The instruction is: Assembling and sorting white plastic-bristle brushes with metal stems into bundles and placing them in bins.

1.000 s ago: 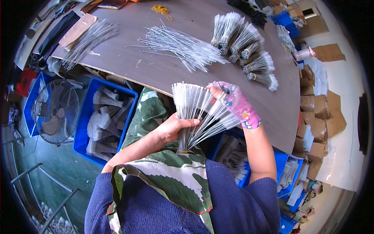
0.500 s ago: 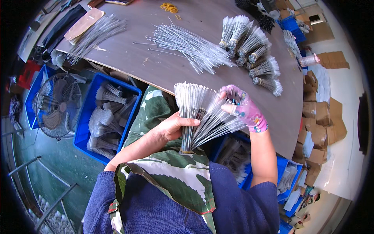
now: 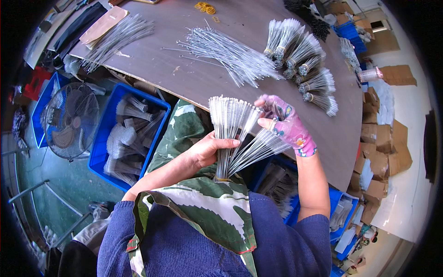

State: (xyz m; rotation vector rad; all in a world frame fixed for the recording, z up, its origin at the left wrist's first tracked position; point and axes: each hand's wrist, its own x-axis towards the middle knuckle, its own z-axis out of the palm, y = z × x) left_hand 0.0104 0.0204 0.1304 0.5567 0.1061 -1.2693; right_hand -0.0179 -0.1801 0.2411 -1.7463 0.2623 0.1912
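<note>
My bare left hand is closed around a bundle of thin wire brushes, thumb across the front. White bristled tips point up and away from me, and the wire ends gather in a yellow band against my apron. The bundle is split: most brushes stand upright in my left hand, while another group leans out to the right. Beside the tips is my right hand in a pink flowered glove with bare fingertips. Its fingers are curved, with thumb and forefinger apart; whether they touch the bristles is unclear.
Loose wire brushes lie across the brown table, with banded bundles to their right. Yellow rubber bands lie at the far side. Left of me stand a blue crate of brushes and a fan. Cardboard boxes line the right.
My right hand has moved slightly left at the tips. Brushes fanned across the gap now stand with the upright group, leaving a clearer split. A dark shape has appeared at lower left.
</note>
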